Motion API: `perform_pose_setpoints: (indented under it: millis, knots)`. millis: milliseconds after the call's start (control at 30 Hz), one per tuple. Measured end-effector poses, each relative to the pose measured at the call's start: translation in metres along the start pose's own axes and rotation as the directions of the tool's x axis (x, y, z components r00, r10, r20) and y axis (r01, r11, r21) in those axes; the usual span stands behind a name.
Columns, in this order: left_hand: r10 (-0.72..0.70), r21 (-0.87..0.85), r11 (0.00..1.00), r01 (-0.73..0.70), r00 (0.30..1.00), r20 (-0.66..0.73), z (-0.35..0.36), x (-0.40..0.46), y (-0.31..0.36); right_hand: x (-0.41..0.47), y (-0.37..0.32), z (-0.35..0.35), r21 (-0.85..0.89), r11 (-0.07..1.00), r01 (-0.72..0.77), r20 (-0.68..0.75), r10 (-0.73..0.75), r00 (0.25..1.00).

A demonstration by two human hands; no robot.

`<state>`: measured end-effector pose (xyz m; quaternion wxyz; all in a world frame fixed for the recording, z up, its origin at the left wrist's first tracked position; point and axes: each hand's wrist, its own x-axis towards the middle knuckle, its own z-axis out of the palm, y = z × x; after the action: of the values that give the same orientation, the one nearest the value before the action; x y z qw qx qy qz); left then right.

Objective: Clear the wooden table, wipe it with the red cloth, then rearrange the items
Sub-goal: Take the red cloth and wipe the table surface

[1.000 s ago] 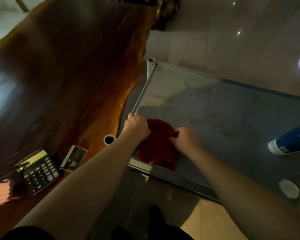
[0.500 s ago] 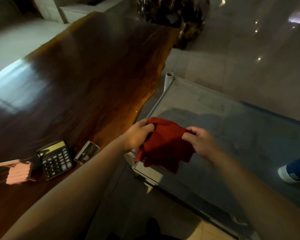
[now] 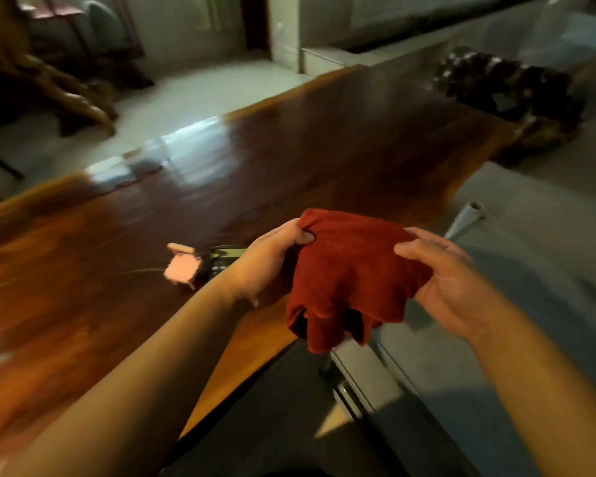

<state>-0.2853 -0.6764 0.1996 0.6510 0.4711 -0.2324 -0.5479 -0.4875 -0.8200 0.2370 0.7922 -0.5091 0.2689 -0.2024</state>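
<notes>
glossy wooden table [image 3: 289, 173], crumpled red cloth [image 3: 348, 270] pinched by left hand [image 3: 272, 266] and right hand [image 3: 451, 280]

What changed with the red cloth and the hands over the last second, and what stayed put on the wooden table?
The red cloth was lifted off the grey side table and carried up toward the wooden table, held bunched between the left hand and right hand. Both hands kept their hold throughout. The small pink chair and the dark calculator beside it stayed on the wood.
</notes>
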Motion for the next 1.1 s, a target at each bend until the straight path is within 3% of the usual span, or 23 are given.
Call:
perform_pose_setpoints:
  millis: [233, 467, 700, 867, 967, 1100]
  knots:
    - [0.123, -0.123, 0.980, -0.158, 0.959, -0.254, -0.069, -0.114, 0.003, 0.025, 0.035, 0.106, -0.157, 0.982, -0.106, 0.240, 0.142, 0.960]
    - [0.177, -0.166, 0.944, -0.287, 0.860, -0.478, -0.154, -0.245, -0.009, 0.025, 0.107, 0.237, -0.201, 0.954, -0.221, 0.443, 0.290, 0.848]
    - [0.170, -0.271, 0.880, -0.390, 0.791, -0.587, -0.244, -0.363, -0.025, 0.001, 0.191, 0.371, -0.261, 0.913, -0.315, 0.445, 0.403, 0.800]
    - [0.104, -0.339, 0.871, -0.355, 0.808, -0.580, -0.304, -0.431, -0.037, -0.014, 0.249, 0.441, -0.317, 0.881, -0.351, 0.466, 0.467, 0.752]
    - [0.064, -0.389, 0.864, -0.320, 0.835, -0.546, -0.333, -0.456, -0.046, -0.019, 0.280, 0.468, -0.342, 0.853, -0.394, 0.409, 0.513, 0.755]
    - [-0.012, -0.429, 0.856, -0.287, 0.820, -0.573, -0.361, -0.462, -0.057, -0.017, 0.309, 0.483, -0.390, 0.810, -0.438, 0.333, 0.568, 0.753]
